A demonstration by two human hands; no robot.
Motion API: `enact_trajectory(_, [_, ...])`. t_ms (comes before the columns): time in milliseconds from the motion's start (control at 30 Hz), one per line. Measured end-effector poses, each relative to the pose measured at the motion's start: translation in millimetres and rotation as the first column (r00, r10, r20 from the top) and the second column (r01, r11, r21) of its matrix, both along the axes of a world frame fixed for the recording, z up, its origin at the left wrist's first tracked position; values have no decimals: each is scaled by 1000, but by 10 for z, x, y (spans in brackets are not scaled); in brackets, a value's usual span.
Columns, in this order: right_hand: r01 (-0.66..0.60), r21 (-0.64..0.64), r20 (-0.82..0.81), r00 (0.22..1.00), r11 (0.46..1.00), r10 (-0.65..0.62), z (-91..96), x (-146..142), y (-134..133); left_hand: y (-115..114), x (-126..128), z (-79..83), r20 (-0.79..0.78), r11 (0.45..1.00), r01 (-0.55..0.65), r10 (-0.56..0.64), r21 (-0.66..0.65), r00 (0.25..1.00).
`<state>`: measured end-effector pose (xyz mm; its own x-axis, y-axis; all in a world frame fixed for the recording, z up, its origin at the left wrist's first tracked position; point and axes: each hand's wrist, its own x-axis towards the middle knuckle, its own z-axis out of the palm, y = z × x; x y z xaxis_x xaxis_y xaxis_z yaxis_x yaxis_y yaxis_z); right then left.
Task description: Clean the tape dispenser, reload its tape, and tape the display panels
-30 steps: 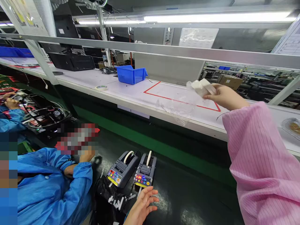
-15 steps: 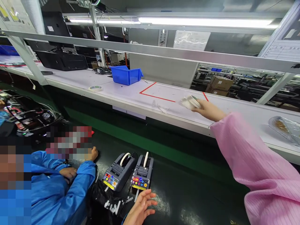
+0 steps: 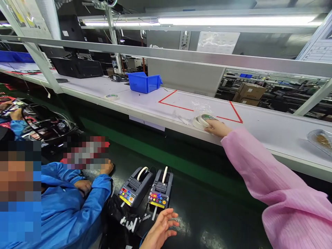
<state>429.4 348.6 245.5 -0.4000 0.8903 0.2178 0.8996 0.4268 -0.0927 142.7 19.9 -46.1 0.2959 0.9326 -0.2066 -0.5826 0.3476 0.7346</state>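
My right hand (image 3: 217, 128), in a pink sleeve, reaches out to the white workbench (image 3: 272, 135) and grips a stack of white tape rolls (image 3: 201, 121) resting near the bench's front edge, just below a red taped rectangle (image 3: 181, 103). A piece of clear plastic film (image 3: 199, 105) lies behind the rolls. My left hand (image 3: 160, 230) hovers open, fingers spread, low over the dark conveyor belt (image 3: 220, 221), just in front of two grey tape dispensers (image 3: 146, 186).
A person in a blue coat (image 3: 64, 207) leans on the belt at the left. A blue bin (image 3: 144, 82) and another tape roll (image 3: 112, 97) sit on the bench. A plastic-wrapped part (image 3: 321, 141) lies at the far right.
My right hand has come down from mid-air and set the tape rolls on the bench near its front edge. My left hand has barely moved.
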Motion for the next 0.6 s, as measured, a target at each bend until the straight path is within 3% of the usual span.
enact_trajectory(100, [32, -44, -6, 999, 999, -32, -190, -99, 71, -32, -21, -4, -4, 1000, -12, 12, -18, 1000])
enact_trajectory(200, [47, -53, -20, 999, 997, -48, -210, -126, 88, -63, -38, 28, -28, 999, -27, 26, -33, 999])
enact_trajectory(500, [14, 53, -153, 988, 998, -5, 162, 71, 49, -72, -18, 81, -45, 1000, -7, 7, -18, 999])
enact_trajectory(600, [11, 104, -164, 987, 994, 6, 208, 13, 66, -86, 8, 159, -26, 1000, 3, -4, -13, 1000])
